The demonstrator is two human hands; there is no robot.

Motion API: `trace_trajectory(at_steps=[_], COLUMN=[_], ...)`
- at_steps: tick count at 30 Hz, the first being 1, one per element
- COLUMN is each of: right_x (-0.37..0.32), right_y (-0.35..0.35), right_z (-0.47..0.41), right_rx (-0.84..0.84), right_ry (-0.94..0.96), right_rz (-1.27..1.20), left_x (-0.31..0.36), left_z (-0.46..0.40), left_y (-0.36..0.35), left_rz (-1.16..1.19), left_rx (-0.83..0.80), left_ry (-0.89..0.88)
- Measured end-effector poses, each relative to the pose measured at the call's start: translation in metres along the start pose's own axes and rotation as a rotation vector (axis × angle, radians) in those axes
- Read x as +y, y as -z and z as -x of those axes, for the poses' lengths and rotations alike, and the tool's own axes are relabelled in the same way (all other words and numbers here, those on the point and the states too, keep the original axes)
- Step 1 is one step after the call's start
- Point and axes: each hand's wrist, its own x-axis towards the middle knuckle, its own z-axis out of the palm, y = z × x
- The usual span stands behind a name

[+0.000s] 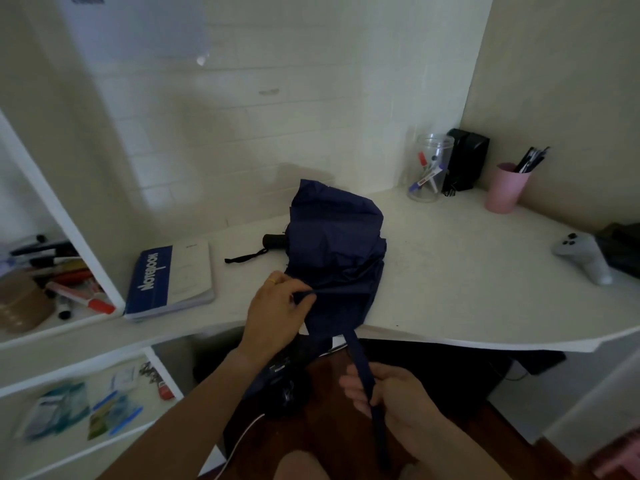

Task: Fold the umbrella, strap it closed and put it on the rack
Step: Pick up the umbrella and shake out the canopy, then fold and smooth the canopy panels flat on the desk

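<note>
A collapsed navy umbrella [337,244] lies on the white desk [450,271], its loose fabric bunched up. Its black handle [274,240] with a wrist loop points left. My left hand [277,311] pinches a fold of the fabric at the desk's front edge. My right hand [391,393] is below the desk edge and grips the umbrella's long navy strap [360,358], pulled taut toward me. No rack can be made out with certainty.
A blue notebook [173,278] lies left of the umbrella. At the back right stand a clear jar of markers [429,168], a black speaker [465,164] and a pink pen cup [506,188]. A grey controller [585,258] lies far right. White shelves [69,237] with markers stand left.
</note>
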Motion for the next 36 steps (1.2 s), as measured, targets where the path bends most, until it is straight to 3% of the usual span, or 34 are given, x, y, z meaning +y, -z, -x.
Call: trace_trajectory(at_steps=[5,8,10,11,13,15,17,20,23,25,28,33,36], right_x=[0.009,0.007,0.003,-0.004,-0.031,-0.062,-0.085,-0.097,-0.103,-0.107,-0.104,-0.111,-0.117], right_y=[0.004,0.0,0.0,0.003,0.005,0.008,0.013,0.02,0.023,0.022,0.025,0.048,0.047], right_z=[-0.008,-0.013,-0.007,-0.005,0.002,-0.004,-0.027,-0.058,-0.069,-0.071,-0.079,-0.078,-0.07], right_rx=[-0.051,-0.011,0.098,0.235,0.443,0.357,0.181,0.03,0.018,0.01,-0.088,-0.172,0.001], right_ry=[-0.058,-0.029,0.18,0.353,0.758,1.049,1.164,1.066,1.208,1.267,1.175,0.927,1.071], right_rz=[0.173,0.285,0.601,0.802,0.861,0.834,1.052,1.326,1.258,1.257,1.505,1.725,1.506], left_x=[0.029,0.033,0.028,0.024,0.018,0.014,0.012,0.012,0.001,-0.012,-0.035,-0.055,-0.053], left_z=[-0.059,-0.106,-0.118,-0.119,-0.113,-0.107,-0.098,-0.079,-0.055,-0.041,-0.029,-0.028,-0.027], left_y=[0.029,0.031,0.023,0.02,0.018,0.019,0.022,0.026,0.02,0.008,-0.012,-0.011,-0.005], left_rz=[0.047,0.191,0.2,0.184,0.17,0.202,0.258,0.358,0.369,0.232,-0.182,-0.385,-0.364], left_rx=[0.122,0.087,0.047,0.042,0.058,0.065,0.065,0.023,-0.165,-0.283,-0.347,-0.478,-0.474], left_ry=[0.024,0.131,0.161,0.168,0.175,0.184,0.177,0.132,-0.036,-0.182,-0.36,-0.318,-0.333])
